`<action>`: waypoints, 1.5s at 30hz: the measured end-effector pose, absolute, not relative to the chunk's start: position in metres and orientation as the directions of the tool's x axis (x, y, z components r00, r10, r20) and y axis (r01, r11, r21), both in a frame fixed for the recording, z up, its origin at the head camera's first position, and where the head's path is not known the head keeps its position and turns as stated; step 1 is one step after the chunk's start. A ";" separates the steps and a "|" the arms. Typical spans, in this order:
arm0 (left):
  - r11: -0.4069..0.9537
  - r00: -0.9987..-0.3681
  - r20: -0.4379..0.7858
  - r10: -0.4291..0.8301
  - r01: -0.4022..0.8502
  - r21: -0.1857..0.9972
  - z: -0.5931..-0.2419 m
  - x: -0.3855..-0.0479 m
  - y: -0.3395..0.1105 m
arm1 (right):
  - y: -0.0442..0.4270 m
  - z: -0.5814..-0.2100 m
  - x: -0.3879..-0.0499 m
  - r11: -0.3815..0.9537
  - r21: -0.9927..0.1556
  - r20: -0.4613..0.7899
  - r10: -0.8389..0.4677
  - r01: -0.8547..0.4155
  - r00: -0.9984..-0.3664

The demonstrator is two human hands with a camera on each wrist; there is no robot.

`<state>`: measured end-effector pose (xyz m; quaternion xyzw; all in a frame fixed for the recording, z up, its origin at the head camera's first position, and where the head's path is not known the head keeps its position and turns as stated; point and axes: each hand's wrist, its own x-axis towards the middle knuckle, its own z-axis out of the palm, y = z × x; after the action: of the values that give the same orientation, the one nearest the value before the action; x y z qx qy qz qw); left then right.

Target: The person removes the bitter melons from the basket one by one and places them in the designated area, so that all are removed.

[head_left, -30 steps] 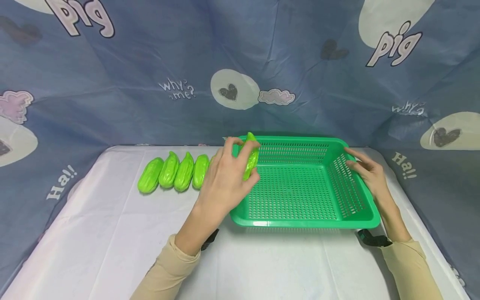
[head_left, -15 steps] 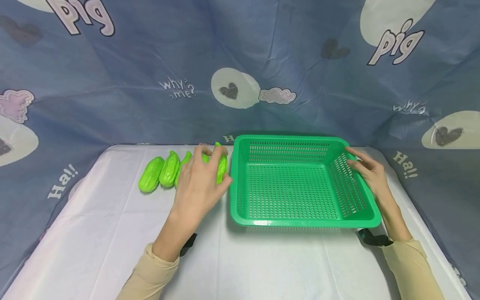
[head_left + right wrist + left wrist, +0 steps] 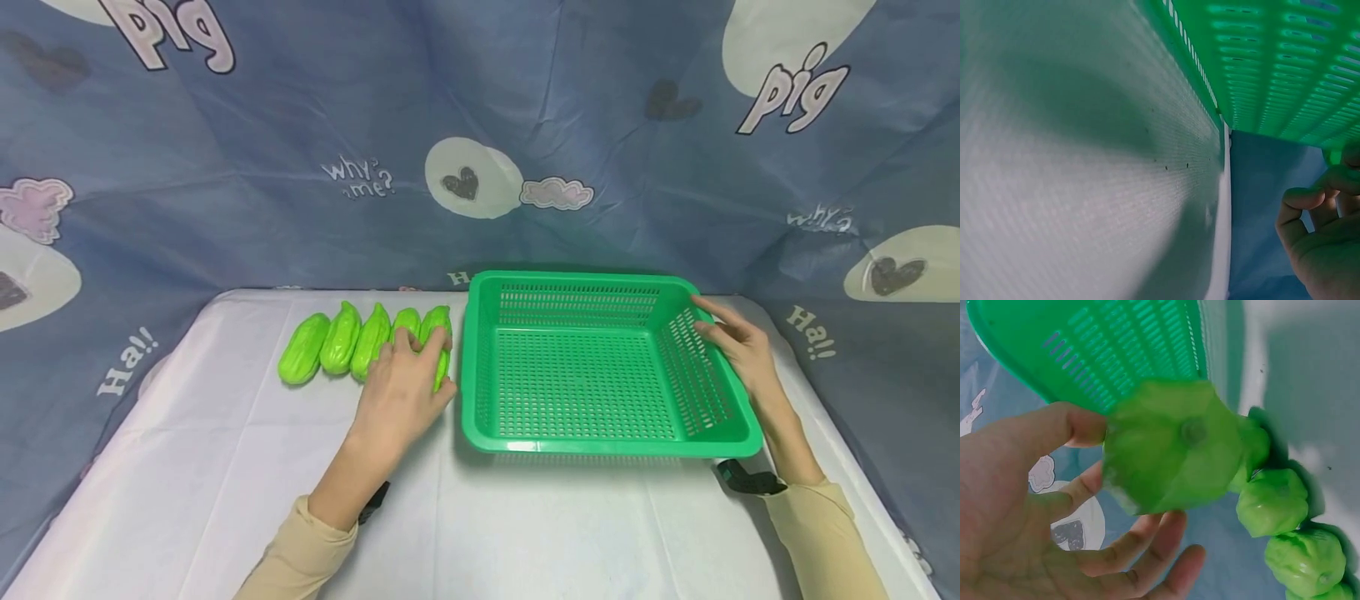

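Note:
In the head view several bright green, ridged bitter melons (image 3: 303, 350) lie side by side in a row on the left of the table. My left hand (image 3: 397, 387) is at the row's right end, with thumb and fingers around the last bitter melon (image 3: 1169, 450). The left wrist view shows thumb and index finger against its side, the other fingers spread below. My right hand (image 3: 738, 346) holds the right rim of a green plastic basket (image 3: 585, 446). In the right wrist view its fingers (image 3: 1300, 200) are curled by the basket wall, partly cut off by the frame.
A white cloth covers the table (image 3: 525, 533). Blue printed fabric (image 3: 637, 167) hangs behind it and along both sides. The basket's left wall stands just right of the row of melons.
My left hand has moved left, from over the basket's left rim, and lowered the bitter melon to the right end of the row. My right hand stays at the basket rim.

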<state>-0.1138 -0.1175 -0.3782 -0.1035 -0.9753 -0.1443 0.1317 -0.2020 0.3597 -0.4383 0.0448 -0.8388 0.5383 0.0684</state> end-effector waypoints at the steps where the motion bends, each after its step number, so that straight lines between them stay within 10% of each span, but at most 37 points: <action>1: 0.940 -0.946 0.279 0.164 0.236 0.247 -0.379 -0.114 -0.118 | 0.360 -0.438 -0.202 0.420 -0.896 0.161 0.001 -0.145 -0.987; 25: 0.981 -0.987 -0.061 0.147 0.137 0.139 -0.397 -0.110 -0.113 | 0.362 -0.440 -0.202 0.264 -0.953 0.153 -0.005 -0.148 -0.988; 45: 0.981 -0.985 -0.036 0.168 0.163 0.104 -0.394 -0.104 -0.118 | 0.359 -0.439 -0.202 0.428 -0.892 0.172 0.015 -0.149 -0.985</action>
<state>-0.1042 -0.1176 -0.3942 -0.0831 -0.9950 -0.0506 -0.0225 -0.2021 0.3594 -0.4394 0.0399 -0.8413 0.5335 0.0770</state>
